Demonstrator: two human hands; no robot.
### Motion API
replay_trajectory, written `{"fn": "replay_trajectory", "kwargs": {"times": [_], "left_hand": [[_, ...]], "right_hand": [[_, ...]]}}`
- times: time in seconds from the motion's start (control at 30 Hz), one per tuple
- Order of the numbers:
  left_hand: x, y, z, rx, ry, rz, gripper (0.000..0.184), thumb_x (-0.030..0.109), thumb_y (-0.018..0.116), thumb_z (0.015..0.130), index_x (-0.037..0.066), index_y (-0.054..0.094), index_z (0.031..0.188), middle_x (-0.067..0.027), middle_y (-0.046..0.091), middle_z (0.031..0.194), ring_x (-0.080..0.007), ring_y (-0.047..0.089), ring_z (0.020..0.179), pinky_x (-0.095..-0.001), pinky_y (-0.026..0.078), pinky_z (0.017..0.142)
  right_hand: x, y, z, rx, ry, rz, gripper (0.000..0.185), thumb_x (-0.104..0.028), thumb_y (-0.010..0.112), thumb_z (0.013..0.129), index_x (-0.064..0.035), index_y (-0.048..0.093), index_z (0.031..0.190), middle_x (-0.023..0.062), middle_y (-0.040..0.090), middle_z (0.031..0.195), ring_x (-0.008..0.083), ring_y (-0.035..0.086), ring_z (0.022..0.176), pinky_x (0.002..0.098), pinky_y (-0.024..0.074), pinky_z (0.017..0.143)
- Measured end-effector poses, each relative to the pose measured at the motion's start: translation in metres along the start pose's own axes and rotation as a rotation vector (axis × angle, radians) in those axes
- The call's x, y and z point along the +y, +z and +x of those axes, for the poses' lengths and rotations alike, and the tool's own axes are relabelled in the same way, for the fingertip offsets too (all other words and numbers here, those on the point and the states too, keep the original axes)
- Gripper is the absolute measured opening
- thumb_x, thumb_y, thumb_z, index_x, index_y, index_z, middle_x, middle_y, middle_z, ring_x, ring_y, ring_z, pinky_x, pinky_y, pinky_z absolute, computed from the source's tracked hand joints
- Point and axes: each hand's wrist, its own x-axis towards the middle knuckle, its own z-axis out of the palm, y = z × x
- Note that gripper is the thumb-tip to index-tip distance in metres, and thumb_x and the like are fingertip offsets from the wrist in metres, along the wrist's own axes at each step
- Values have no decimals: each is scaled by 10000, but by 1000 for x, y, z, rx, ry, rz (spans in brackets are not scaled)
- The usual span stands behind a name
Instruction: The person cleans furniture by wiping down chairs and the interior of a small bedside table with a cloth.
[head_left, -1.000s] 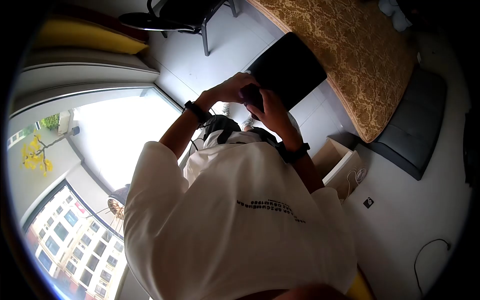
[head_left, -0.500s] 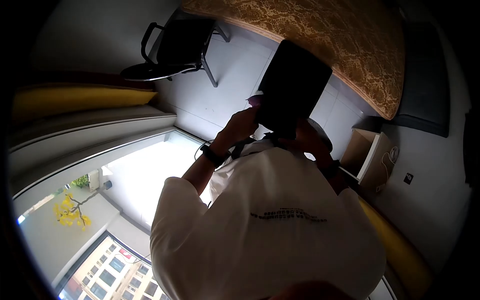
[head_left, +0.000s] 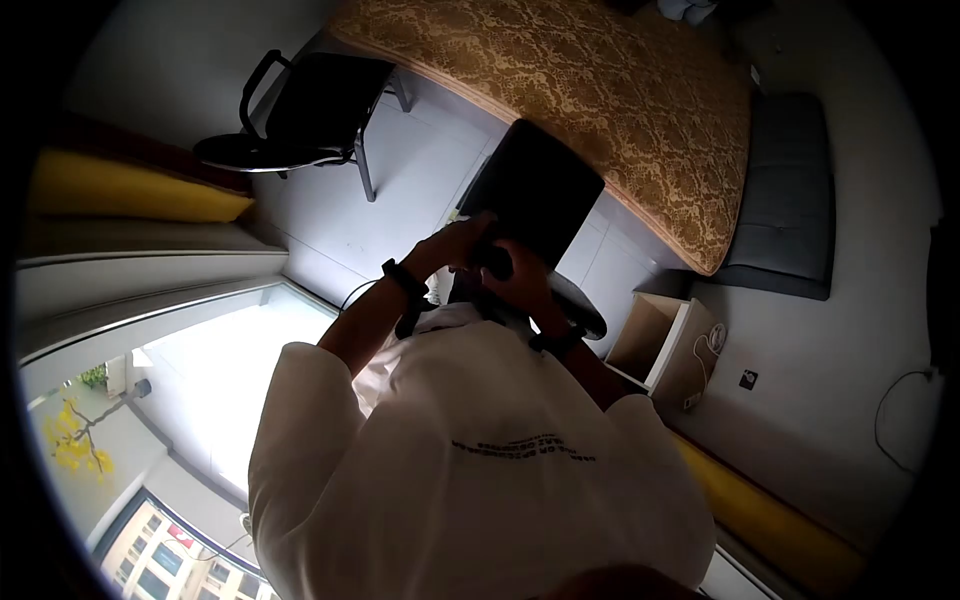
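In front of my body, my left hand [head_left: 452, 244] is closed at the near left edge of a flat black panel [head_left: 540, 190], its fingertips in shadow. Close beside it is my right hand [head_left: 522, 280], its fingers curled around a small dark object [head_left: 492, 262] whose kind is too dark to make out. The two hands nearly touch. Whether the left hand also grips that object is hidden. Dark bands circle both wrists. The panel resembles the seat of the black chair on the left, but its supports are hidden.
A table with a brown patterned top [head_left: 600, 90] stands ahead. To the left is a black chair [head_left: 330, 100]. A small open cabinet [head_left: 650, 340] with a coiled white cable stands on the right, near a dark padded cushion [head_left: 785, 200]. Bright window glass [head_left: 230, 370] lies at lower left.
The view has shifted, so the room appears further left. My right hand has come in against my left, and a dark object now shows between them. The purple item by my left hand no longer shows.
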Motion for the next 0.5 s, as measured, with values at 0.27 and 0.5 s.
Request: {"fn": "replay_trajectory", "kwargs": {"times": [0.27, 0.5], "left_hand": [[103, 36, -87, 95, 728, 1194, 671, 161, 692, 745, 24, 472, 1364, -169, 578, 1062, -328, 617, 975, -416, 538, 772], [76, 19, -76, 181, 535, 928, 717, 205, 726, 659, 9, 494, 1308, -175, 538, 1111, -373, 530, 1034, -432, 490, 869]], "right_hand": [[25, 3, -7, 188, 234, 237, 244, -53, 565, 769, -26, 561, 1011, 200, 644, 876, 399, 640, 841, 429, 505, 753], [20, -18, 58, -390, 303, -25, 302, -59, 483, 824, -26, 481, 1125, 324, 625, 965, 514, 598, 980, 530, 480, 807]]}}
